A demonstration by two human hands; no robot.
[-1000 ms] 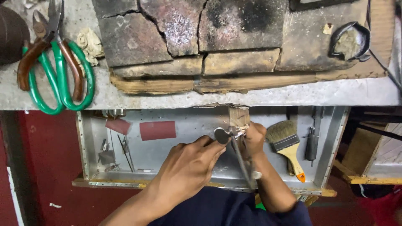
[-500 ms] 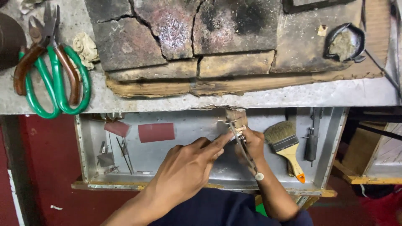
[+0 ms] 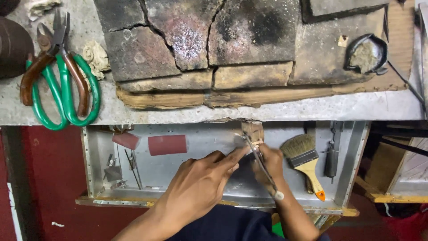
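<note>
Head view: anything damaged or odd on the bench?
Yes. The dark slab on the bench top is cracked into several pieces, its front edge chipped and ragged. Tools in the tray lie loose; nothing spilled.

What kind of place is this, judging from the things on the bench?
Probably a small metalwork or jewellery workshop. A scorched, cracked firebrick block sits on the bench, green-handled shears lie beside it, and both hands work over a wooden bench peg above a metal catch tray.

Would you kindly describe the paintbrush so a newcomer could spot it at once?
Below the grey workbench hangs an open metal drawer. The paintbrush lies in its right part, just right of the right hand. Only it has pale bristles and a yellow, orange-tipped handle.
</note>
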